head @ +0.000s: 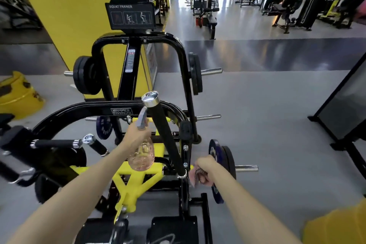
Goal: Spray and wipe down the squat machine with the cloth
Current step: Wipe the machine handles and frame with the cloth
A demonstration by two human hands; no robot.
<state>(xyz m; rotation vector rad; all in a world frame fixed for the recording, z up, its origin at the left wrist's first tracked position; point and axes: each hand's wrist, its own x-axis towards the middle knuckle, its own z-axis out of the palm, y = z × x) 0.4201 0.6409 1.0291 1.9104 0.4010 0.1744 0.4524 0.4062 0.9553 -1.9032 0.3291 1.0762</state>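
Head view: the left hand [136, 137] is gripping the spray bottle [141, 156] by its neck, nozzle pointing toward 12 o'clock, just beside the upright handle [166, 140] of the squat machine [89, 109]. At the handle's 4 o'clock, the right hand [206, 167] is clutching the cloth [195, 176], apparently bunched, near the handle's base.

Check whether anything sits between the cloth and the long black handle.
Nothing visible. The cloth, bunched in the right hand, is just right of the handle; the spray bottle is on its left side.

Blk/yellow squat machine [138, 180], pink cloth [195, 176], clear-pink spray bottle [141, 154].
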